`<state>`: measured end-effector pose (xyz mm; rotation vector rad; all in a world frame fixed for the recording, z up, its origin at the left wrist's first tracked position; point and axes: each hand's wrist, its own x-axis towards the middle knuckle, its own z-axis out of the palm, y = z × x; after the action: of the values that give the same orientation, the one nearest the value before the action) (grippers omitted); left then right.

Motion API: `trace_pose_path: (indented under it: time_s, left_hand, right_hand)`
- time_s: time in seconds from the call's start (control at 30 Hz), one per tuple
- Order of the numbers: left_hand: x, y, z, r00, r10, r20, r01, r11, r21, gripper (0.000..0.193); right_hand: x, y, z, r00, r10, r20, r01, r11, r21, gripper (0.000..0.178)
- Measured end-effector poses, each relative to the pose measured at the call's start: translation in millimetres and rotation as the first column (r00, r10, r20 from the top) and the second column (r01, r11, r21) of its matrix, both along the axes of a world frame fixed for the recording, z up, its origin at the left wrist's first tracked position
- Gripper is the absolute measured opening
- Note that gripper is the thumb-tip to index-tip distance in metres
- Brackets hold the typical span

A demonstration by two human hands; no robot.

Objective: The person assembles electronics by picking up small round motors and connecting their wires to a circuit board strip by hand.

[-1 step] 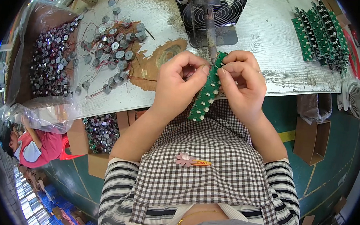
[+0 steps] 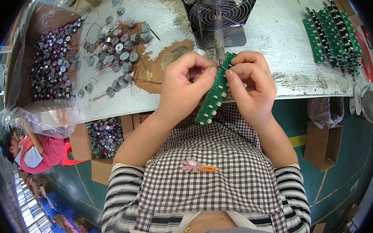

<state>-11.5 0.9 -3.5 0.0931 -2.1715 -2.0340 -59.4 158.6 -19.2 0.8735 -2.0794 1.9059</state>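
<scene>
A long green circuit board strip (image 2: 213,102) with small white parts along one edge slants between my hands, below the tip of a worn soldering iron (image 2: 218,35) mounted upright over the table. My right hand (image 2: 256,86) is closed, thumb and fingers gripping the strip's right edge near its upper end. On the other side my left hand (image 2: 184,82) pinches thumb and forefinger together beside the strip, close to the iron's tip. What lies inside that pinch is mostly hidden by the fingers.
Loose small round motors (image 2: 124,56) with thin red wires lie at left, beside a plastic-lined box (image 2: 17,59) full of them. A black fan (image 2: 240,11) stands behind the iron. Circuit board strips (image 2: 328,37) are stacked at right. A person (image 2: 43,150) sits at far left.
</scene>
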Motion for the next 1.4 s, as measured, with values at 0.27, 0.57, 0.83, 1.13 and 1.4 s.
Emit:
trace_pose_path:
  time_s: [0.27, 0.57, 0.83, 1.13, 1.4]
  left_hand:
    - [4, 2, 1, 0.998, 0.052, 0.026, -0.052, 0.999, -0.006, 0.006]
    - [11, -73, 41, 0.848, 0.079, -0.525, -0.489, 0.500, -0.715, 0.025]
    - [48, -112, 0, 0.983, -0.070, -0.169, -0.167, 0.032, -0.985, 0.022]
    - [31, -67, 12, 0.991, 0.052, 0.124, -0.079, 0.972, 0.220, 0.003]
    - [26, -27, 9, 0.954, -0.047, 0.297, -0.026, 0.971, 0.238, 0.017]
  right_hand:
    - [4, 1, -8, 0.998, 0.055, 0.034, -0.053, 0.997, -0.057, 0.008]
    - [2, 11, -19, 0.998, -0.035, 0.056, 0.035, 0.999, -0.009, 0.005]
    - [1, 7, -18, 0.996, 0.040, 0.078, -0.033, 0.996, -0.088, 0.007]
    - [-2, 9, -19, 0.992, 0.125, -0.019, -0.126, 0.987, -0.101, 0.009]
    - [10, 3, -14, 0.995, 0.099, -0.032, -0.099, 0.995, -0.007, 0.007]
